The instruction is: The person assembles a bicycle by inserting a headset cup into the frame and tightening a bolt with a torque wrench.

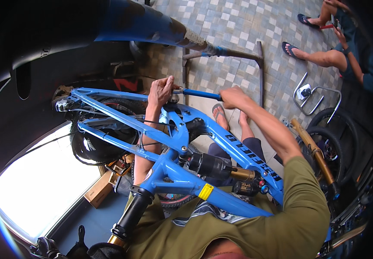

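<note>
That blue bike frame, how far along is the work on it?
Rear shock already sits in the blue frame. In hand: right hand grips a blue-handled tool, left hand steadies its head. Left: frame has no wheels; loose wheels stand aside.

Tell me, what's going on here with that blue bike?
A person is working on a blue bicycle frame held up in front of them. Their right hand grips a blue-handled tool whose head sits at the top of the frame, while the left hand steadies that spot. A rear shock is mounted in the frame. Another person sits nearby on the tiled floor.
</note>
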Available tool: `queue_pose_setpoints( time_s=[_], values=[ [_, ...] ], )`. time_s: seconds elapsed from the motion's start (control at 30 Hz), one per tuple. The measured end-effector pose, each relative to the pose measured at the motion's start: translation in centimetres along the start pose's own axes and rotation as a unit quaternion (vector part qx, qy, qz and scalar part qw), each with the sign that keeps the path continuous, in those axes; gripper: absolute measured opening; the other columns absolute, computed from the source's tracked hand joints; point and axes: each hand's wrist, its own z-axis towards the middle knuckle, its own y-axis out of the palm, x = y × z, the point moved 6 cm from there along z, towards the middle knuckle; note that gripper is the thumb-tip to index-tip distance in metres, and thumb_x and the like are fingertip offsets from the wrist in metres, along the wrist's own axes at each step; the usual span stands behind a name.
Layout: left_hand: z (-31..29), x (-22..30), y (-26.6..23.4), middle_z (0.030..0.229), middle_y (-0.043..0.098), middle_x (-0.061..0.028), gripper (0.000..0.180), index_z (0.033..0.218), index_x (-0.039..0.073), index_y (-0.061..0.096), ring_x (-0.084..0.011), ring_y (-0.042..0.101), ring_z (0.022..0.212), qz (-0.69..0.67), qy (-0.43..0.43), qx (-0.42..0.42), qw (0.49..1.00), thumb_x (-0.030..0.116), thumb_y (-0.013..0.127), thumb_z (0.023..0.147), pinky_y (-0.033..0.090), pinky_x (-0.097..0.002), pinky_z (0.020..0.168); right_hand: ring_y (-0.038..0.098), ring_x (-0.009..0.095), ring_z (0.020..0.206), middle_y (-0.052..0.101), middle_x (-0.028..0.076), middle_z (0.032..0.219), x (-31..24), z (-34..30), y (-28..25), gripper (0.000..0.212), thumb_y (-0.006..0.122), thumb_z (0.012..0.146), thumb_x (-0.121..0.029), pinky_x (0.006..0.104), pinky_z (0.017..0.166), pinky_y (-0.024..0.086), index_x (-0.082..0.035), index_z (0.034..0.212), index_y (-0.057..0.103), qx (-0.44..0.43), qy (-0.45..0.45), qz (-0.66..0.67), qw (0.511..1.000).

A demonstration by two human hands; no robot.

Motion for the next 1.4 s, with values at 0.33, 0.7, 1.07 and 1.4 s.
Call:
queue_pose_setpoints(
  time_s=[0.33,0.7,1.07,1.4],
  values=[
    [-1.2,0.4,-0.9,0.071,0.073,-0.0121,0.053,0.089,0.001,0.078,-0.0181,0.066,0.062,0.013,-0.03,0.019,0.999,0.044,0.052,0.104,0.051,-0.0357,0.063,0.07,0.041,0.093,0.073,0.023,0.097,-3.1,-6.7,-3.5,0.041,0.063,0.081,-0.024,0.0526,0.081,0.053,-0.003,0.116,0.06,-0.029,0.005,0.071,0.997],
    [-0.1,0.1,-0.3,0.072,0.073,-0.0137,0.053,0.089,-0.001,0.078,-0.0155,0.065,0.065,0.012,-0.008,0.001,1.0,0.043,0.052,0.104,0.051,-0.0351,0.064,0.071,0.04,0.095,0.074,0.021,0.099,0.3,1.1,0.8,0.038,0.058,0.087,-0.02,0.0503,0.083,0.055,-0.004,0.121,0.064,-0.029,-0.005,0.015,0.999],
    [-2.1,0.2,-1.5,0.073,0.074,-0.0142,0.054,0.086,-0.002,0.077,-0.0173,0.066,0.064,0.011,-0.026,0.035,0.999,0.042,0.053,0.104,0.051,-0.0352,0.064,0.071,0.039,0.097,0.074,0.021,0.101,-3.2,-5.3,-2.5,0.042,0.066,0.084,-0.024,0.0506,0.084,0.054,0.0,0.118,0.062,0.002,0.001,0.059,0.998],
    [0.2,0.2,0.0,0.072,0.074,-0.0145,0.054,0.085,-0.002,0.077,-0.0157,0.064,0.059,0.001,-0.038,0.008,0.999,0.042,0.052,0.105,0.05,-0.036,0.06,0.07,0.039,0.098,0.073,0.019,0.094,0.6,3.1,3.4,0.029,0.065,0.085,-0.021,0.0541,0.083,0.052,-0.005,0.11,0.061,0.091,0.005,0.085,0.992]
  ],
)
